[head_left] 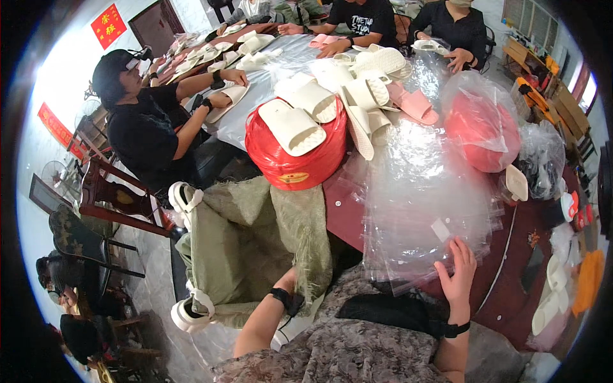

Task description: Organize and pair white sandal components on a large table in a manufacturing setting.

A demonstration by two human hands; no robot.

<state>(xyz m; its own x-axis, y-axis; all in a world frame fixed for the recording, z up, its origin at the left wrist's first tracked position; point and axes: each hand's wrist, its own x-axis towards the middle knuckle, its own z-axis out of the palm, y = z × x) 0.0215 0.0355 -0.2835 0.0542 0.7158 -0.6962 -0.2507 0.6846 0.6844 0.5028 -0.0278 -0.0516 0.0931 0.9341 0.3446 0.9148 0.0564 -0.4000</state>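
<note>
My right hand [457, 271] lies with fingers stretched out on the near right corner of a stack of clear plastic bags [421, 210], beside a small white label [440, 230]. My left hand [288, 281] is at the rim of a green woven sack [239, 255], its fingers hidden behind the sack's fabric. The sack gapes wide, its far-left and near-left corners tied to white posts. Just past it, a big roll of red plastic twine [287, 159] carries cream slippers [292, 126]. More cream slippers are heaped behind, with a pink slipper [415, 105] on the heap's right.
A red bundle in clear plastic [482, 127] stands right of the bags. Single cream slippers [549, 297] lie at the right table edge. A co-worker [147, 121] at the left handles a slipper; other people work along the far side. A wooden chair [121, 198] stands left of the sack.
</note>
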